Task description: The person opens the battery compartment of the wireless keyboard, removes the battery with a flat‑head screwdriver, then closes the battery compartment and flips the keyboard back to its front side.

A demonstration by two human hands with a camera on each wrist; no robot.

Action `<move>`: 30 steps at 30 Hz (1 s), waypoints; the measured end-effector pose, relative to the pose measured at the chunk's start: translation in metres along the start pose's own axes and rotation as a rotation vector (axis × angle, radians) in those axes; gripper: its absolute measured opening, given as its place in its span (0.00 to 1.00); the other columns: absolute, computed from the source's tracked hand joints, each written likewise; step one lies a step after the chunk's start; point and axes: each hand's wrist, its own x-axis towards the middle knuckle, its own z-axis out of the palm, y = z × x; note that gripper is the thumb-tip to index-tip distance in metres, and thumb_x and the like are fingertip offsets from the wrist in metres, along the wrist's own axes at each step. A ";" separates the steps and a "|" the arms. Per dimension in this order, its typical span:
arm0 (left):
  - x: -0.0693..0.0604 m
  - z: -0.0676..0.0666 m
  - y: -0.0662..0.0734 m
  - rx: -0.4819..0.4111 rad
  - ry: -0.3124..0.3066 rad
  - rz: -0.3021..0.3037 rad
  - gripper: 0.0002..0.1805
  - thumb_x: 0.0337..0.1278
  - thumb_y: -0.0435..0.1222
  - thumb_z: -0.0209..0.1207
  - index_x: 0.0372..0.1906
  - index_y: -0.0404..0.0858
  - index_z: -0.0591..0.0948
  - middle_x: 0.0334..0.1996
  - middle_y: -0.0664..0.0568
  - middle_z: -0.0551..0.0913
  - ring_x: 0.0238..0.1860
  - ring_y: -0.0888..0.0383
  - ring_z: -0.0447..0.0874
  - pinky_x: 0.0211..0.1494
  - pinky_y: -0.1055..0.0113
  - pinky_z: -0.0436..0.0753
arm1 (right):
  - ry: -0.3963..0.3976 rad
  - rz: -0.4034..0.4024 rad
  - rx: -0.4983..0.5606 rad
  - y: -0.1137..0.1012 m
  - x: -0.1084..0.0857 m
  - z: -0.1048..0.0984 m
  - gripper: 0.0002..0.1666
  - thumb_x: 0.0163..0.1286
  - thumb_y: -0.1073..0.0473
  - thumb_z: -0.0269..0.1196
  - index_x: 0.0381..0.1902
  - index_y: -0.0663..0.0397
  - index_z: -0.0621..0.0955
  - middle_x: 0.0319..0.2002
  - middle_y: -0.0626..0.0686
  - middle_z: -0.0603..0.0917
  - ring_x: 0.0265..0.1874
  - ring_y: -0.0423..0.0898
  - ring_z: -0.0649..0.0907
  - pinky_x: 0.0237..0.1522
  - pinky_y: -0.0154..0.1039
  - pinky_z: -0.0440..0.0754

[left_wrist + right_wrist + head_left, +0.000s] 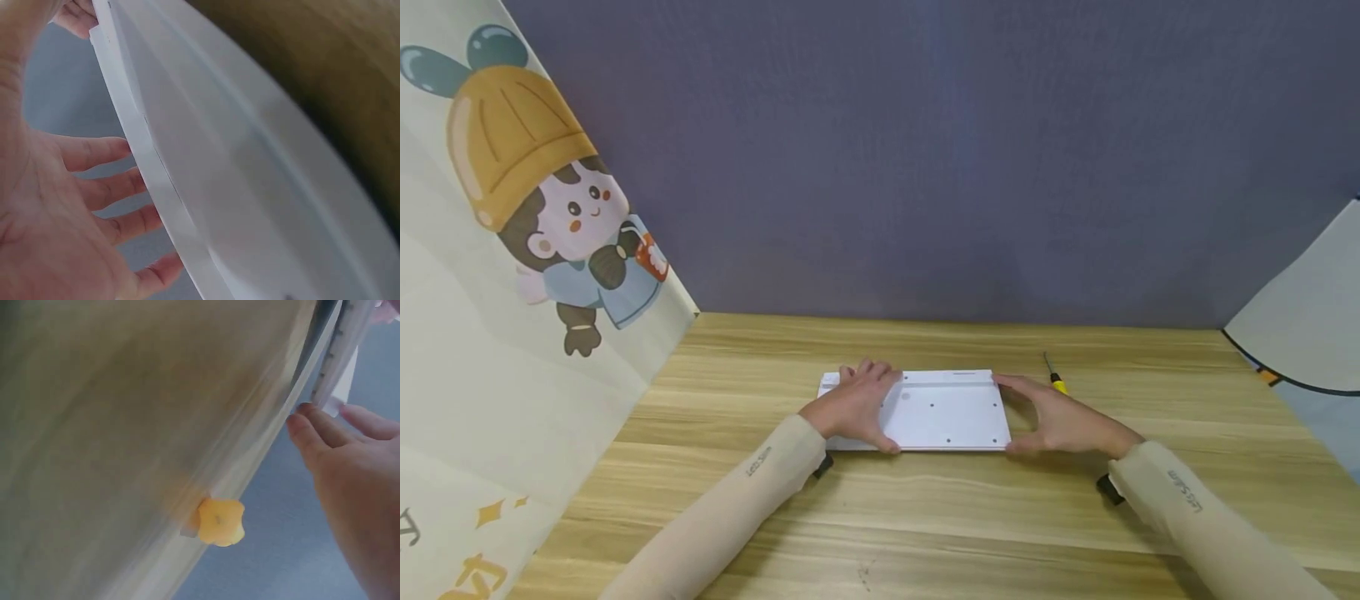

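We are holding a flat white rectangular panel (955, 417), its long axis running left-right, left grip (859, 407) clasping it across, right grip (1063, 419) pinching its right end

Soft, even head-view light, faint shadows on the table (970, 533); dimmer, blurry wrist views
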 end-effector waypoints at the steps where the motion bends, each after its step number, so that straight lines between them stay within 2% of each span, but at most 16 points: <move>1: 0.000 0.000 0.000 0.008 -0.005 -0.001 0.62 0.22 0.64 0.71 0.68 0.37 0.63 0.63 0.47 0.66 0.58 0.51 0.61 0.47 0.57 0.61 | -0.004 0.007 -0.010 0.001 0.001 0.001 0.63 0.46 0.41 0.75 0.71 0.61 0.58 0.68 0.61 0.61 0.66 0.59 0.61 0.61 0.59 0.61; 8: 0.004 0.001 0.002 0.032 -0.032 0.003 0.63 0.22 0.65 0.71 0.69 0.36 0.62 0.64 0.46 0.65 0.60 0.51 0.61 0.50 0.55 0.63 | -0.045 0.048 -0.033 -0.002 0.003 0.004 0.64 0.46 0.41 0.75 0.70 0.67 0.57 0.68 0.64 0.61 0.65 0.62 0.61 0.61 0.59 0.61; 14: 0.005 0.002 0.001 0.043 -0.050 -0.018 0.62 0.23 0.65 0.71 0.70 0.39 0.62 0.65 0.47 0.64 0.61 0.51 0.60 0.53 0.54 0.63 | -0.069 0.106 -0.064 -0.006 0.006 0.006 0.63 0.47 0.41 0.74 0.70 0.66 0.57 0.67 0.65 0.61 0.65 0.62 0.62 0.59 0.59 0.64; 19: -0.001 -0.001 0.002 -0.014 -0.069 -0.021 0.62 0.26 0.63 0.71 0.71 0.39 0.61 0.67 0.43 0.61 0.65 0.46 0.57 0.60 0.46 0.60 | -0.013 0.111 -0.114 -0.009 0.009 0.006 0.55 0.49 0.44 0.74 0.67 0.67 0.63 0.64 0.65 0.66 0.62 0.63 0.66 0.58 0.59 0.66; 23: -0.005 -0.003 -0.002 -0.037 -0.081 -0.060 0.62 0.27 0.64 0.70 0.72 0.41 0.60 0.69 0.42 0.58 0.67 0.45 0.54 0.64 0.42 0.54 | 0.047 0.094 -0.139 -0.011 0.014 0.007 0.47 0.51 0.50 0.74 0.63 0.67 0.68 0.60 0.65 0.70 0.60 0.63 0.69 0.58 0.58 0.67; 30: -0.014 -0.004 -0.015 -0.046 -0.066 -0.080 0.63 0.26 0.66 0.70 0.72 0.40 0.59 0.70 0.43 0.58 0.65 0.47 0.55 0.59 0.50 0.57 | 0.054 0.098 -0.127 -0.015 0.023 0.004 0.42 0.55 0.52 0.72 0.63 0.64 0.70 0.60 0.61 0.71 0.59 0.59 0.70 0.57 0.56 0.68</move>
